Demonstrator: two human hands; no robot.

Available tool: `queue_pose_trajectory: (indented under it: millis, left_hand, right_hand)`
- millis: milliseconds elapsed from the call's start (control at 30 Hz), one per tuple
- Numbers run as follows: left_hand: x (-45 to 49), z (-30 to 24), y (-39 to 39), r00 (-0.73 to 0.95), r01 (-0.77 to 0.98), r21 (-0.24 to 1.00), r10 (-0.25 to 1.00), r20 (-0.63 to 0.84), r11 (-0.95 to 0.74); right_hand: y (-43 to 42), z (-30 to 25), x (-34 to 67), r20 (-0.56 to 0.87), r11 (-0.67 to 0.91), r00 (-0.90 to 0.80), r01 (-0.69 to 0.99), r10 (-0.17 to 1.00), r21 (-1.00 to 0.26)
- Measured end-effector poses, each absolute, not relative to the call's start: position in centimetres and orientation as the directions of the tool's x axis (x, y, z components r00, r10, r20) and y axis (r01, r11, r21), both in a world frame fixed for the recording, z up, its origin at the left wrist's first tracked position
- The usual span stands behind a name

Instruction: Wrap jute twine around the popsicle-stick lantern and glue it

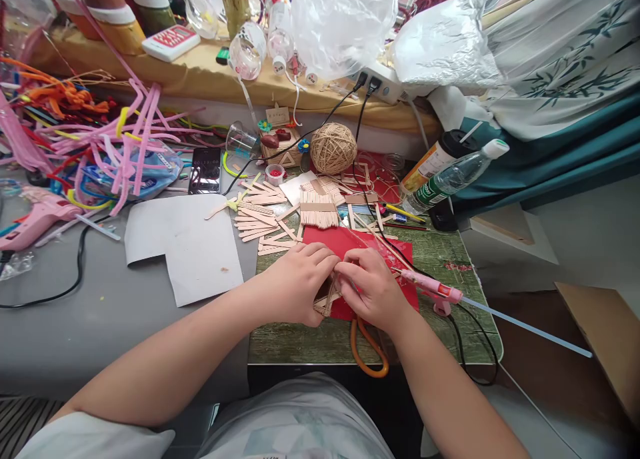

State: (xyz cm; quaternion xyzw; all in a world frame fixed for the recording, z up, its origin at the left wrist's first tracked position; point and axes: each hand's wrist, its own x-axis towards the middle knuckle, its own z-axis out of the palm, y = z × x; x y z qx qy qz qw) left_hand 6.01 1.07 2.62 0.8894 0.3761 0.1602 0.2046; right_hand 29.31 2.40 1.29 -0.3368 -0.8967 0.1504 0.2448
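My left hand [303, 282] is closed around a small craft-stick piece [325, 304] with brown twine wound on it, low over a red sheet [407, 256]. Most of that piece is hidden behind my fingers. Pressed up against it from the other side is my right hand [373, 289], thumb and fingers pinched together; what lies in the pinch is hidden. Just right of this hand a pink glue gun [433, 284] rests with a long glue stick out of its back. Orange-handled scissors [369, 359] lie below, partly under the right hand.
Behind my hands lie loose craft sticks [255, 219], a banded stick bundle [319, 209] and a twine ball [333, 148]. White card [185, 239], a phone [205, 169] and pink pipe cleaners [145, 139] are left. A bottle [453, 176] stands right; black cords cross the mat.
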Motion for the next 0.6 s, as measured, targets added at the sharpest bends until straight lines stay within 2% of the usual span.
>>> queue_pose_trajectory:
  millis: [333, 500, 600]
  left_hand:
    - [6.0, 2.5, 1.1, 0.667, 0.61, 0.477, 0.735, 0.121, -0.633]
    - [6.0, 2.5, 1.1, 0.668, 0.588, 0.497, 0.729, 0.145, -0.638]
    - [6.0, 2.6, 1.0, 0.662, 0.59, 0.493, 0.732, 0.157, -0.64]
  right_hand:
    - [2.7, 1.7, 29.5, 0.374, 0.779, -0.685, 0.521, 0.625, -0.349]
    - [0.9, 1.7, 29.7, 0.416, 0.849, -0.744, 0.409, 0.523, -0.334]
    - [0.4, 1.6, 29.7, 0.401, 0.844, -0.748, 0.408, 0.528, -0.349]
